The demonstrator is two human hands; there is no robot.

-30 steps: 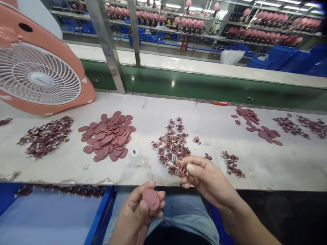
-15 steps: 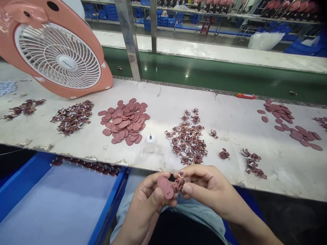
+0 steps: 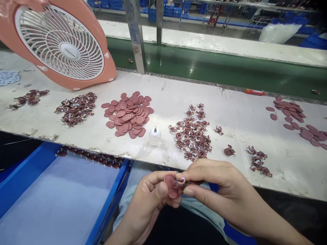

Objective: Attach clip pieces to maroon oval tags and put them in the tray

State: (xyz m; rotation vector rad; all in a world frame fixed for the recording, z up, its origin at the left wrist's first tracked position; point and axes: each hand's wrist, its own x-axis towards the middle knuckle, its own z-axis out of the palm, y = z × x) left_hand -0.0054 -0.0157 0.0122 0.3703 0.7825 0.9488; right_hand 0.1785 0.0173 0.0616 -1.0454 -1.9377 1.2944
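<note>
Two overlapping reddish-brown oval discs are pinched between the thumb and fingers of my left hand. My right hand grips a small brown figurine with white and tan details, held against the face of the discs. Whether it is seated in their holes I cannot tell. Just beyond my hands, on the white table, lies a pile of similar figurines. To its left stands a small clear bottle with a white top and a thin dark tip, then a heap of oval discs.
An orange fan stands at the back left beside a metal post. A blue tray with rows of figurines sits below the table edge. More discs lie at the right, near a red tube. Behind runs a green belt.
My right hand has brought the figurine from beside the discs onto their face, covering part of them. The view has shifted slightly, tilting downward.
</note>
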